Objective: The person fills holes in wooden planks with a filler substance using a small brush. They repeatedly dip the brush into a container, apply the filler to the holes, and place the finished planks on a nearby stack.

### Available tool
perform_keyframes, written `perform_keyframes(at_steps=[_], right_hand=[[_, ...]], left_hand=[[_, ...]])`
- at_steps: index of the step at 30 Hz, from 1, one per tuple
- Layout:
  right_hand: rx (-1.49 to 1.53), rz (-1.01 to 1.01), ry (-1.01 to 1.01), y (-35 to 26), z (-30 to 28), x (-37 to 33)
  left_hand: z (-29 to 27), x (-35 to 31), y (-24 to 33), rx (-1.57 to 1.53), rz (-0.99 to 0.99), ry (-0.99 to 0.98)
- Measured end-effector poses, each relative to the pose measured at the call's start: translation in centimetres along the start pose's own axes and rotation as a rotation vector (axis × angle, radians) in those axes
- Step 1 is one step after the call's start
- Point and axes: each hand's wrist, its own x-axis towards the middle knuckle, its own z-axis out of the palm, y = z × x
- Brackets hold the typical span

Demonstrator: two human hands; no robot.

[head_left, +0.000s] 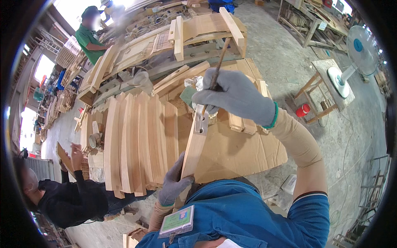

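While the left hand (pixel 174 184) grips the near end of a wooden bar (pixel 193 152), the right hand (pixel 239 96) has its fingers closed around a thin stick (pixel 223 56), its lower tip at the bar's far end. That bar slants away from the person, just right of a row of wooden pieces (pixel 138 142) and above a cardboard sheet (pixel 252 155). Its far end has holes (pixel 201 123); the step in hand looks like working them with the stick, perhaps spreading glue. Whether the tip touches wood is unclear. The next move seems to call for a steady bar and careful aim.
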Motion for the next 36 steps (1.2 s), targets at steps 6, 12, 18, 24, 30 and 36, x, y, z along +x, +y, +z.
perform_keyframes(at_steps=[6, 12, 18, 24, 30, 36], right_hand=[[-0.287, -0.171, 0.021, 0.3, -0.1, -0.5], [-0.198, -0.059, 0.029, -0.6, -0.1, -1.2], [-0.266, -0.079, 0.044, -0.7, -0.9, -1.7], [-0.033, -0.117, 0.001, 0.2, -1.4, -4.2], [0.391, -0.156, 0.442, 1.9, 0.9, -7.6], [0.753, -0.189, 0.696, 5.3, 4.7, -8.2]], left_hand=[[0.5, -0.4, 0.3, -0.024, 0.001, -0.003], [0.7, -0.3, 0.4, -0.025, 0.021, -0.037], [0.6, -0.4, 0.2, 0.006, 0.007, -0.005], [-0.1, -0.4, 0.0, -0.009, 0.037, -0.028], [-1.2, -0.8, -0.3, -0.100, 0.027, -0.084], [-0.2, -1.0, 0.7, -0.098, 0.036, -0.114]])
